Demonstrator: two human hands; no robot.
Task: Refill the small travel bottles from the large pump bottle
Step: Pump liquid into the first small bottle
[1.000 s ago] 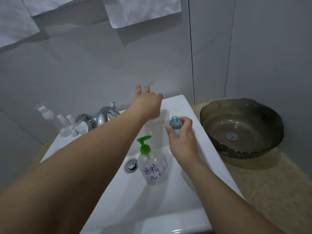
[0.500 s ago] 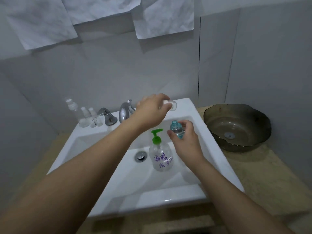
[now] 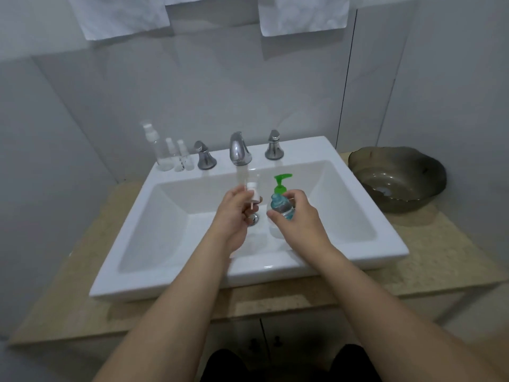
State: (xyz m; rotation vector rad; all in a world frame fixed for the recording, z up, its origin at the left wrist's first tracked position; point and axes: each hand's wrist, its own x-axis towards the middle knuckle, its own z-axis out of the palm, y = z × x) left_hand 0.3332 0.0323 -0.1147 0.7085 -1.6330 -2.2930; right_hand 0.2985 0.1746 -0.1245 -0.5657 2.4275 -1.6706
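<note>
My right hand point(image 3: 298, 220) grips a small blue travel bottle point(image 3: 281, 206) with an uncapped neck, tilted to the left over the sink basin. My left hand point(image 3: 234, 213) holds a white spray cap point(image 3: 252, 190) with a clear cover and a short dip tube, just left of the bottle. The large pump bottle with a green pump head point(image 3: 281, 181) stands in the basin behind my right hand; its clear body is mostly hidden. Three clear small spray bottles point(image 3: 172, 155) stand on the sink's back left ledge.
The white sink point(image 3: 192, 271) has a chrome faucet point(image 3: 239, 148) with two handles and a drain near my left hand. A dark glass bowl point(image 3: 396, 177) sits on the beige counter to the right. White towels hang on the wall above.
My left hand picked up the spray cap at the sink's back right and brought it toward me, beside the blue bottle. The camera view pulled back and down.
</note>
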